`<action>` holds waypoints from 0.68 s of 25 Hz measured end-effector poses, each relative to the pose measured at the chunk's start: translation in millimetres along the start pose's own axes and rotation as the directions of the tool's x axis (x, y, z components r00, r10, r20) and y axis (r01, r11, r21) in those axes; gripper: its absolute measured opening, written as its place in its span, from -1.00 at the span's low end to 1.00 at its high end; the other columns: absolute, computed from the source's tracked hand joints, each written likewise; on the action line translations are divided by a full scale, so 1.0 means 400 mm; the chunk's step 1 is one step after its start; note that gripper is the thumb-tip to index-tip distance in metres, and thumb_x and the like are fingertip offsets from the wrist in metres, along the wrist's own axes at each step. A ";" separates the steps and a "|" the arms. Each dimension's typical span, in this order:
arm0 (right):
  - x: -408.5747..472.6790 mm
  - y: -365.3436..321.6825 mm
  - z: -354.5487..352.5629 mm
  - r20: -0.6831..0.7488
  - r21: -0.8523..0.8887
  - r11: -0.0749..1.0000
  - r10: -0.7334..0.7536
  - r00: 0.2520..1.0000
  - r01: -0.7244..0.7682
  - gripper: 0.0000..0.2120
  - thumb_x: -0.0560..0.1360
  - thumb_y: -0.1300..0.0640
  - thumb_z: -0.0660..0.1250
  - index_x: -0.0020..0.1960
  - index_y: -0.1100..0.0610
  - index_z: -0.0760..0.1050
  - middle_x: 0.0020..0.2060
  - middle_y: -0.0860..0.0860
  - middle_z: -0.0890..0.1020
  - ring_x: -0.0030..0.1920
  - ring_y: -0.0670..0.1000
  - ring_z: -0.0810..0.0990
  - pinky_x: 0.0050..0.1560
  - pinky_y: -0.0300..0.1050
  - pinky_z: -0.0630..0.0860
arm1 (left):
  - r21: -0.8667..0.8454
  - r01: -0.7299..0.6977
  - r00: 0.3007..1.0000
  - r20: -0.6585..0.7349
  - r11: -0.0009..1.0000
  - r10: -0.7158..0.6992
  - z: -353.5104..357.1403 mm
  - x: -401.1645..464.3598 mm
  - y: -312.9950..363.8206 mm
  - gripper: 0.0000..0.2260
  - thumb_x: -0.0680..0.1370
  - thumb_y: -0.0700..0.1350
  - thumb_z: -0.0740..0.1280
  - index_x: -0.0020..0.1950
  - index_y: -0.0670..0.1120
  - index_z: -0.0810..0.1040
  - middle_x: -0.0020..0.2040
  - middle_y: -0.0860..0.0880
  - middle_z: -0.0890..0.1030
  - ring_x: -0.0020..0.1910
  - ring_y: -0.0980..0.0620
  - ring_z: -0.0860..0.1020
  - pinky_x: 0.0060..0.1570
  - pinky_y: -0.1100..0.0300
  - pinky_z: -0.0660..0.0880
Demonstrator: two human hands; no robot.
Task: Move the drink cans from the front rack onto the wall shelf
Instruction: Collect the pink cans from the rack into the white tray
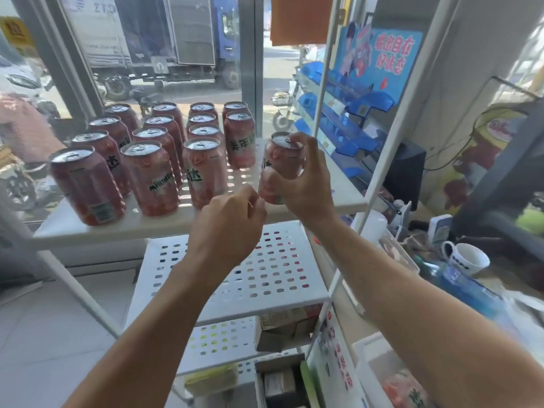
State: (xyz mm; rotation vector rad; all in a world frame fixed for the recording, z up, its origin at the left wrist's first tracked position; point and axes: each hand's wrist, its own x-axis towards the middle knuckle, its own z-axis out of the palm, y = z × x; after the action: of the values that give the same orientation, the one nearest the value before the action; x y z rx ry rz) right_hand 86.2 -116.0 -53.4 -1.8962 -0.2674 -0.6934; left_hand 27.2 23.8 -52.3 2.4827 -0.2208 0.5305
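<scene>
Several pink drink cans (150,175) stand in rows on the white perforated top shelf (344,187) of the rack by the window. My right hand (303,178) grips one more pink can (279,160) at the right end of the rows, just above the shelf surface, fingers over its top and side. My left hand (226,228) hovers in front of the shelf edge below that can, fingers curled loosely with nothing in them; thumb and forefinger nearly touch the can's base.
A lower perforated shelf (235,275) sits under my arms, with cardboard boxes (282,328) beneath it. A blue display stand (347,113) is to the right. A counter on the right holds a white mug (468,257) and a blue bottle (471,293). White rack posts (391,136) frame the shelf.
</scene>
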 end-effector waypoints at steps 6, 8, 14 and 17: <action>-0.198 0.012 -0.258 -0.093 0.019 0.983 0.185 0.978 -0.184 -0.50 0.41 0.20 0.51 0.21 -0.13 0.37 -0.05 -0.29 0.58 -0.09 -0.32 0.57 -0.12 -0.45 0.45 | -0.025 -0.141 0.979 0.143 0.990 0.143 0.117 -0.042 0.076 -0.81 0.60 0.06 0.18 -0.04 0.00 0.52 -0.20 0.05 0.60 -0.20 -0.07 0.56 -0.17 0.03 0.52; -0.276 0.048 -0.333 -0.141 0.010 0.960 0.278 0.950 -0.279 -0.49 0.40 0.18 0.51 0.23 -0.11 0.37 -0.05 -0.32 0.59 -0.08 -0.26 0.59 -0.09 -0.41 0.48 | -0.069 -0.213 0.953 0.205 0.975 0.223 0.185 -0.065 0.117 -0.80 0.60 0.06 0.19 -0.07 -0.01 0.51 -0.19 0.03 0.59 -0.19 -0.09 0.53 -0.18 0.03 0.50; -0.527 0.191 -0.506 -0.386 -0.066 0.813 0.514 0.766 -0.579 -0.49 0.29 -0.13 0.48 0.16 -0.32 0.35 0.06 -0.22 0.58 0.03 -0.22 0.57 0.03 -0.30 0.50 | -0.185 -0.383 0.794 0.435 0.905 0.425 0.404 -0.160 0.253 -0.81 0.60 0.06 0.18 -0.03 -0.03 0.49 -0.18 0.03 0.54 -0.19 -0.09 0.50 -0.21 0.04 0.47; -0.655 0.271 -0.561 -0.474 0.006 0.684 0.645 0.600 -0.730 -0.51 0.29 -0.10 0.47 0.14 -0.28 0.34 0.06 -0.16 0.54 0.07 -0.06 0.56 0.02 -0.21 0.50 | -0.201 -0.444 0.693 0.540 0.873 0.477 0.495 -0.216 0.305 -0.80 0.61 0.07 0.16 -0.04 -0.03 0.45 -0.17 0.01 0.54 -0.16 -0.10 0.53 -0.22 0.03 0.49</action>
State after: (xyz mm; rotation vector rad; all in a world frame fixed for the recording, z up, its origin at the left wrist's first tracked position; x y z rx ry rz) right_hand -149.7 -329.7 -224.5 -1.7487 0.8421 -0.5835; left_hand -20.3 -186.7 -174.8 2.4565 -1.1153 -0.0734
